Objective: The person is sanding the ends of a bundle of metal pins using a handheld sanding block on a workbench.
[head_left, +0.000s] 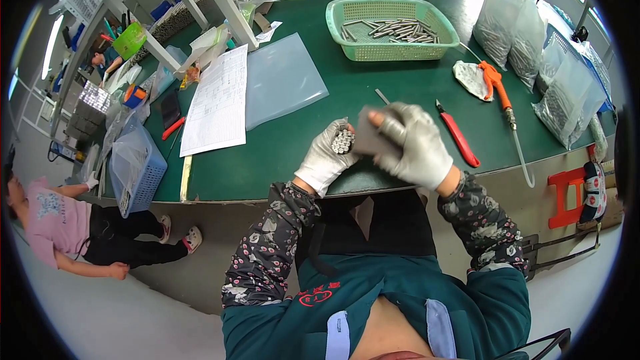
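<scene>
My left hand [321, 161], in a white glove with bare fingertips, is wrapped round a bundle of short metal rods [343, 141], their round ends facing up. My right hand [424, 152], gloved the same way, grips a flat grey-brown pad [369, 136], somewhat blurred, right beside the bundle. Whether the pad touches the rod ends I cannot tell. Both hands are over the front edge of the green table [280, 167]. Beyond them, a light green basket [393, 53] holds many loose metal rods [408, 32]. A thin metal strip [381, 96] lies just past my right hand.
Right of my hands lie a red-handled tool [460, 137], an orange air blow gun [492, 81] with its hose, and a white cloth [471, 79]. Filled plastic bags [501, 30] line the right side. Leftward are a printed sheet [217, 110], a plastic sleeve [283, 83] and a blue basket [148, 177]. A person [60, 220] stands at left.
</scene>
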Demonstrator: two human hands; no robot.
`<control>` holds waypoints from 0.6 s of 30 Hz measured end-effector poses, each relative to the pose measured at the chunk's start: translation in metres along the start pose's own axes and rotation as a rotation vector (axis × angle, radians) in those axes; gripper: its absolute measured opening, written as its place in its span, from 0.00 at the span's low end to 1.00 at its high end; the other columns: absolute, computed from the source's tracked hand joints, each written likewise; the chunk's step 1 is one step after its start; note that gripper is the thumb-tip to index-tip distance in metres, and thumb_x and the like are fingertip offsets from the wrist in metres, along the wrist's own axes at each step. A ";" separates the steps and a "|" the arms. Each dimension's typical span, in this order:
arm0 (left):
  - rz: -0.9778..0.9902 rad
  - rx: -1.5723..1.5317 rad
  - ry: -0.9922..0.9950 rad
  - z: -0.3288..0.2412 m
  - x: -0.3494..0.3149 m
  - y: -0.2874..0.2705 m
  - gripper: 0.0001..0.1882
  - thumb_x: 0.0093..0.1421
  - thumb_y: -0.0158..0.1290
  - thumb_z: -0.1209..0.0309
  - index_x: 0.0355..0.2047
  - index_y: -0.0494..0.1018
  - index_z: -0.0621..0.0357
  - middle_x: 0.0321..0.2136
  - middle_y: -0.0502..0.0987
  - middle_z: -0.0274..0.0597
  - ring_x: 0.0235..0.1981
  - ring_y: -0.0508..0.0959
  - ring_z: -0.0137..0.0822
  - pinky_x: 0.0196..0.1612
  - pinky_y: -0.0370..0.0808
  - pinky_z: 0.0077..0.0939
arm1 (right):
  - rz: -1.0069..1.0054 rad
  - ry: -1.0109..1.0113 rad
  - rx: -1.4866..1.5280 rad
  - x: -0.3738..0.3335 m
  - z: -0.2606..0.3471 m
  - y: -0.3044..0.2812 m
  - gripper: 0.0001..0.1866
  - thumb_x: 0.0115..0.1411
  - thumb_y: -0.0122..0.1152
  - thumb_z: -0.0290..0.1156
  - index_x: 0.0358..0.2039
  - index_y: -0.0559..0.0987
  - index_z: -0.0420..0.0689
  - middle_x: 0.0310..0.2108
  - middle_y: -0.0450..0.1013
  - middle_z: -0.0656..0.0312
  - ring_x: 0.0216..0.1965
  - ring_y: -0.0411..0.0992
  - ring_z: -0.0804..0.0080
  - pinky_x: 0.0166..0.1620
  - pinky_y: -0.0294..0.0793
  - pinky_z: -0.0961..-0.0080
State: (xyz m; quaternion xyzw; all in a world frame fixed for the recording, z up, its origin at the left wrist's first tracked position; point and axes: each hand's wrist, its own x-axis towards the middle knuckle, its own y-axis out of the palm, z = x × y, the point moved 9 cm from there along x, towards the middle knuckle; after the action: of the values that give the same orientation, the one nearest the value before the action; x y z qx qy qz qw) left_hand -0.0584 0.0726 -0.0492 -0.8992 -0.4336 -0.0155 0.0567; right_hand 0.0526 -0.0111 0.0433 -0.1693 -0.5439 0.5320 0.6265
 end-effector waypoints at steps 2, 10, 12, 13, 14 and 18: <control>0.007 -0.034 -0.063 0.007 0.001 0.000 0.25 0.42 0.60 0.77 0.42 0.65 0.59 0.31 0.71 0.32 0.32 0.71 0.24 0.39 0.70 0.17 | -0.107 0.200 -0.287 0.004 -0.032 -0.019 0.34 0.36 0.66 0.36 0.48 0.71 0.45 0.44 0.64 0.49 0.44 0.64 0.52 0.48 0.64 0.62; -0.033 -0.006 0.006 0.002 -0.001 -0.001 0.25 0.42 0.60 0.79 0.42 0.65 0.59 0.30 0.71 0.32 0.32 0.71 0.24 0.40 0.70 0.17 | -0.127 0.173 -0.270 0.014 -0.028 -0.025 0.32 0.36 0.66 0.36 0.46 0.72 0.46 0.43 0.64 0.47 0.44 0.64 0.50 0.48 0.64 0.62; 0.009 -0.067 -0.035 0.008 0.000 0.003 0.24 0.42 0.59 0.80 0.41 0.65 0.59 0.29 0.71 0.32 0.32 0.72 0.24 0.40 0.71 0.18 | -0.144 0.112 -0.202 0.011 -0.018 -0.027 0.30 0.38 0.65 0.41 0.45 0.74 0.47 0.42 0.66 0.48 0.43 0.65 0.53 0.47 0.64 0.61; 0.007 -0.068 -0.034 0.009 0.002 0.004 0.24 0.42 0.59 0.80 0.41 0.65 0.59 0.29 0.71 0.32 0.32 0.72 0.24 0.40 0.71 0.18 | -0.041 -0.014 -0.101 0.010 0.001 -0.015 0.30 0.38 0.65 0.41 0.45 0.74 0.48 0.42 0.65 0.47 0.43 0.64 0.53 0.48 0.64 0.61; -0.045 -0.044 0.034 0.004 0.003 -0.001 0.23 0.43 0.59 0.80 0.41 0.65 0.59 0.29 0.70 0.31 0.31 0.72 0.23 0.39 0.71 0.17 | 0.061 -0.136 0.003 0.008 0.020 -0.002 0.30 0.38 0.65 0.41 0.45 0.74 0.50 0.42 0.65 0.47 0.44 0.64 0.53 0.48 0.63 0.62; 0.041 -0.113 -0.088 0.008 -0.001 0.003 0.24 0.44 0.59 0.81 0.42 0.65 0.57 0.33 0.72 0.32 0.35 0.72 0.25 0.42 0.71 0.18 | -0.158 0.168 -0.337 0.018 -0.029 -0.029 0.29 0.38 0.65 0.39 0.44 0.74 0.47 0.41 0.66 0.49 0.43 0.64 0.53 0.47 0.64 0.63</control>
State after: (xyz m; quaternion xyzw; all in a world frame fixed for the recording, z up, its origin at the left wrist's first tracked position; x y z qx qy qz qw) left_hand -0.0570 0.0714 -0.0578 -0.9094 -0.4158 0.0009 -0.0129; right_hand 0.0888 0.0033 0.0652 -0.2720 -0.5827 0.3667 0.6724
